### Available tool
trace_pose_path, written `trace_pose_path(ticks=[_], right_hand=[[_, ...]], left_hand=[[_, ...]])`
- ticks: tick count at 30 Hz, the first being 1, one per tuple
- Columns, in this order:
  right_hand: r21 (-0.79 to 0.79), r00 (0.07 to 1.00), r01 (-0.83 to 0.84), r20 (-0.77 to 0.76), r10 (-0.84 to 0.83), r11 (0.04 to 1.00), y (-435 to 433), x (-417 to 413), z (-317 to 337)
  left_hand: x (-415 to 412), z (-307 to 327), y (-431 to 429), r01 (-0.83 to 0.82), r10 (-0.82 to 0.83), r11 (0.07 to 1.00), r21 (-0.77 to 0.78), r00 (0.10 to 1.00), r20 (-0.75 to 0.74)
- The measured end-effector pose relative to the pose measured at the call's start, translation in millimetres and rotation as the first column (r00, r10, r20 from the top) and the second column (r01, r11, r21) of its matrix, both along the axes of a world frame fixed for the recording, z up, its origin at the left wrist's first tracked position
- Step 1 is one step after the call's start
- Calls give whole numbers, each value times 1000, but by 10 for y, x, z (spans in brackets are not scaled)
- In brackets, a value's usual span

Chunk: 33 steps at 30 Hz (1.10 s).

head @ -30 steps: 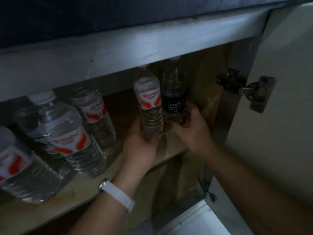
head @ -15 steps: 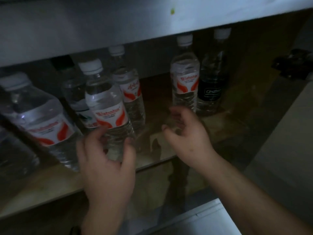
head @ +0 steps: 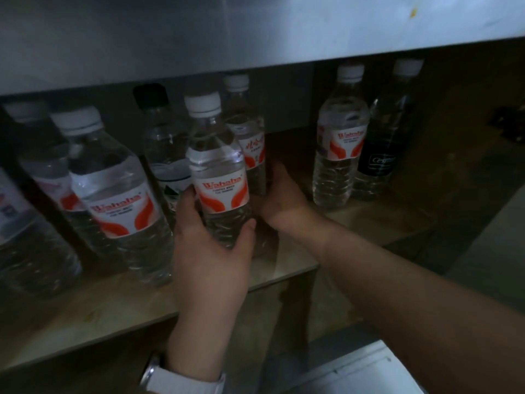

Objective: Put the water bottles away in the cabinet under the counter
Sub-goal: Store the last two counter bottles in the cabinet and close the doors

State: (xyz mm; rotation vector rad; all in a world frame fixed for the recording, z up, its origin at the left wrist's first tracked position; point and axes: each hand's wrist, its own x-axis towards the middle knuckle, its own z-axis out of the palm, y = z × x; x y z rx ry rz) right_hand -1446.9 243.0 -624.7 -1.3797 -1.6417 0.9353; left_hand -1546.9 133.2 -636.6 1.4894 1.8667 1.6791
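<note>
My left hand grips the lower body of a clear water bottle with a red-and-white label standing on the wooden shelf inside the cabinet. My right hand is curled round the bottle behind it, which also carries a red label. To the right stand a red-labelled bottle and a black-labelled bottle, side by side. Several more bottles crowd the left of the shelf, the nearest a large one.
The pale counter front overhangs the bottle caps. The cabinet's right wall lies past the black-labelled bottle. Bare shelf shows between the two bottle groups. A white edge sits at the bottom right.
Both hands have left the two bottles at the right. They moved left: the left hand closed round the front red-labelled bottle, the right hand round the one behind it.
</note>
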Motion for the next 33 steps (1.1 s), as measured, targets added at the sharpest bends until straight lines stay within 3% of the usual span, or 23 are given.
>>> trace_pose_path(ticks=[6, 12, 21, 26, 33], right_hand=[[40, 998, 34, -53, -32, 999, -83, -8, -78], [102, 985, 175, -9, -175, 979, -229, 133, -166], [154, 942, 335, -20, -336, 929, -416, 383, -214], [161, 942, 330, 2, -335, 930, -445, 383, -207], [103, 960, 276, 13, -279, 956, -423, 403, -195]], left_hand=[[-16, -33, 35, 1, 0, 1000, 7, 1000, -26], [-40, -59, 70, 18, -15, 999, 33, 997, -71], [-44, -107, 195, 103, -107, 993, -60, 992, -69], [-81, -60, 195, 188, -197, 975, -119, 978, -65], [16, -92, 269, 150, -168, 975, -163, 980, -103]])
